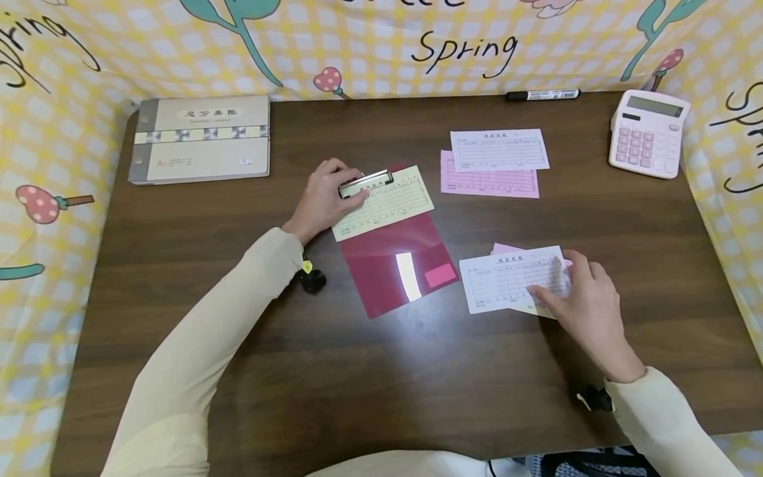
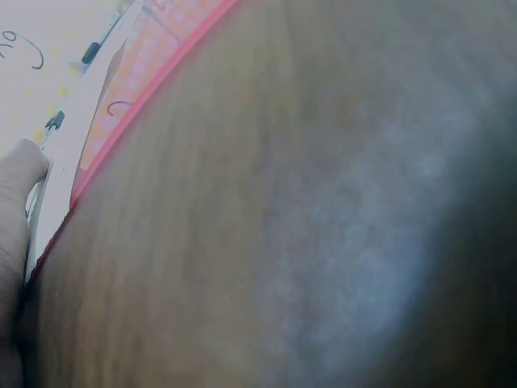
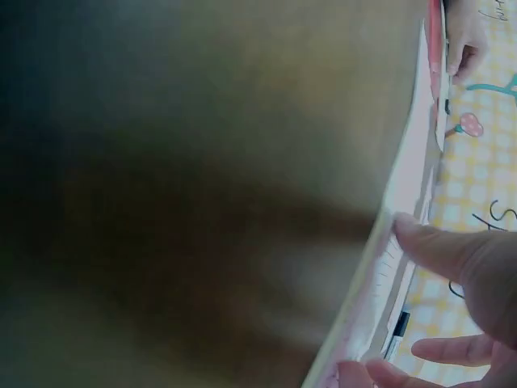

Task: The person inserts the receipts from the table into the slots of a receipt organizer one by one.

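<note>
A translucent dark red clipboard [image 1: 393, 265] lies tilted on the table, with a pale yellow form [image 1: 387, 205] under its metal clip [image 1: 366, 184]. My left hand [image 1: 328, 199] grips the clipboard at the clip, thumb on the front and fingers around the top. To the right, my right hand [image 1: 587, 308] holds a loose stack of slips by its right side. Its thumb rests on the top white form [image 1: 507, 281], with the other fingers at the far right edge. Corners of a pink slip [image 1: 503, 248] and a yellow slip [image 1: 539, 310] show from beneath the white one.
Behind the stack, another white form [image 1: 501, 149] overlaps a pink form [image 1: 489, 184]. A grey ledger book [image 1: 203, 139] lies at back left. A black marker [image 1: 542, 95] and a white calculator [image 1: 648, 132] sit at back right. Yellow checked cloth [image 1: 381, 46] borders the table.
</note>
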Action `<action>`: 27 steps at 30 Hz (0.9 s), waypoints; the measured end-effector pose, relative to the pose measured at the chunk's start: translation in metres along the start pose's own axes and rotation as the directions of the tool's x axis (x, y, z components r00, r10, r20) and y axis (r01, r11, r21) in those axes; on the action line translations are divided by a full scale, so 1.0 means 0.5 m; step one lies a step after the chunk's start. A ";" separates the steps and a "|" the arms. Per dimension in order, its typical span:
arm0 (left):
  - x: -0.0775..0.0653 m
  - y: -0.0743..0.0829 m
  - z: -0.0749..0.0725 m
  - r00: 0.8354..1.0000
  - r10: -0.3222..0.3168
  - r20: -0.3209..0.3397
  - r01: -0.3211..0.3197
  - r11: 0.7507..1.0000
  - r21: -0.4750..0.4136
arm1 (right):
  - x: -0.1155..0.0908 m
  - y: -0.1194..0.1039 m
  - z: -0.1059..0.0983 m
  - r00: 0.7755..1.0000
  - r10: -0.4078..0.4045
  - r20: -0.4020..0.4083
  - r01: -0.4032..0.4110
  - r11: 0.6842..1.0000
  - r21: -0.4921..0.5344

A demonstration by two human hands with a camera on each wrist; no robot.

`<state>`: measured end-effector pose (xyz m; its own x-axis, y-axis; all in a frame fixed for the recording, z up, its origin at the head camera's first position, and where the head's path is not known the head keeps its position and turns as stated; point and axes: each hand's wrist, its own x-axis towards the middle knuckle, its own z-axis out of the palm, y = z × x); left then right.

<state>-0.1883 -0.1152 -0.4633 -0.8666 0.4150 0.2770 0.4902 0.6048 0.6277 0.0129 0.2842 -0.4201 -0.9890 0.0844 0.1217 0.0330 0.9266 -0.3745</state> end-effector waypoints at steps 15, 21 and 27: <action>-0.005 0.000 0.002 1.000 0.001 -0.005 -0.001 1.000 0.020 | 0.014 0.000 -0.017 0.984 0.070 0.165 -0.081 0.995 0.064; -0.003 0.002 0.002 1.000 0.012 0.000 -0.012 1.000 0.014 | 0.010 0.001 -0.016 0.982 0.075 0.174 -0.085 0.995 0.049; -0.003 -0.001 0.000 1.000 0.007 0.001 -0.007 1.000 0.017 | 0.011 0.004 -0.019 0.989 0.053 0.141 -0.058 0.998 0.029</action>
<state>-0.1874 -0.1159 -0.4640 -0.8631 0.4201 0.2803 0.4977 0.6134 0.6132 0.0091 0.2898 -0.4115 -0.9963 0.0810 -0.0295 0.0860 0.9092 -0.4074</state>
